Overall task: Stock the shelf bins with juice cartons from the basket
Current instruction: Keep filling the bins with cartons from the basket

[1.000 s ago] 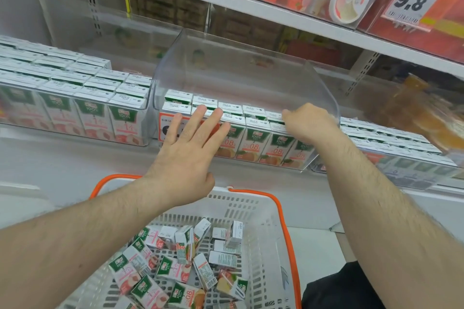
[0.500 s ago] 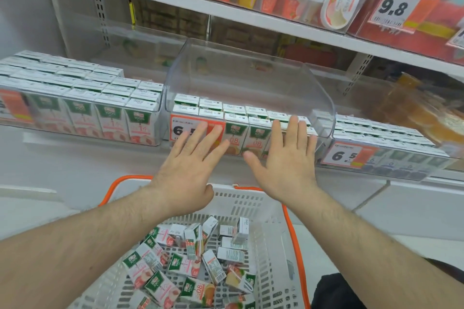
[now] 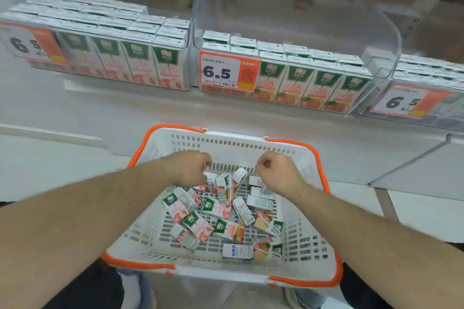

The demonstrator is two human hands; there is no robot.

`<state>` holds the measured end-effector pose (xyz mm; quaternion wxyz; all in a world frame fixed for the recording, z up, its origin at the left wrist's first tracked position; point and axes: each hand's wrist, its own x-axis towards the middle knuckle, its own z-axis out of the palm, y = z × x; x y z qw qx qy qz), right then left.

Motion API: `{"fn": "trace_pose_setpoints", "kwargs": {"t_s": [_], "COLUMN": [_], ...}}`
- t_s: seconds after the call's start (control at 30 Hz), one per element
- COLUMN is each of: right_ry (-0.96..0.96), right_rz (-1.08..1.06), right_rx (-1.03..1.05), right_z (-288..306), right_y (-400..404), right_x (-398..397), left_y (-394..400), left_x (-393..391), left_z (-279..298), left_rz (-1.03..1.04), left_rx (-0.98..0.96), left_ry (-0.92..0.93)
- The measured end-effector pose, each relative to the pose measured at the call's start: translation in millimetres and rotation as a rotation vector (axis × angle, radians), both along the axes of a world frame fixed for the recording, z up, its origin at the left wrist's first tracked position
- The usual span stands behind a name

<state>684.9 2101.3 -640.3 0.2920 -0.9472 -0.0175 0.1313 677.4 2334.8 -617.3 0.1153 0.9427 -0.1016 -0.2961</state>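
Note:
A white basket (image 3: 233, 138) with orange handles sits below me, holding several loose juice cartons (image 3: 227, 229) of peach and orange kinds. Both hands reach into its far end. My left hand (image 3: 189, 168) has its fingers curled down onto the top of an upright carton (image 3: 210, 179). My right hand (image 3: 277, 173) is curled over cartons by the right wall, and its grip is hidden. On the shelf, the clear middle bin (image 3: 296, 17) holds rows of orange juice cartons (image 3: 296, 84) at the front. Its back part holds nothing.
A left bin (image 3: 187, 40) is packed with peach juice cartons (image 3: 136, 60). A right bin (image 3: 426, 118) also holds cartons. Price tags reading 6.5 hang on the bin fronts (image 3: 226, 71). The white shelf ledge (image 3: 125, 108) runs between the bins and the basket.
Both hands have left the front of the middle bin and dropped into the basket, going from flat and open to curled. The view has tilted down.

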Motion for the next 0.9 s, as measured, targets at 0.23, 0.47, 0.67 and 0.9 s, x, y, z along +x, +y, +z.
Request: {"fn": "trace_pose_setpoints", "kwargs": {"t_s": [0.23,0.47,0.67,0.9], "right_ry": [0.347,0.432,0.305,0.367], "right_rz": [0.248,0.967,1.192,1.037], "right_rx": [-0.225,-0.593,-0.721,-0.669], "right_z": [-91.9,-147.4,-171.0,-178.4], "right_y": [0.0,26.0,30.8,29.6], "right_x": [-17.5,-52.2,-62.3,-66.0], "left_y": [-17.1,-44.2,-63.8,-41.2], "left_x": [-5.2,-6.5,6.7,19.3], "left_z": [-91.0,-159.8,-184.7,-205.6], "left_rz": [0.144,0.632,0.968,0.471], "left_rx": [-0.072,-0.257,-0.313,0.033], "left_ry": [0.174,0.125,-0.039,-0.124]}}
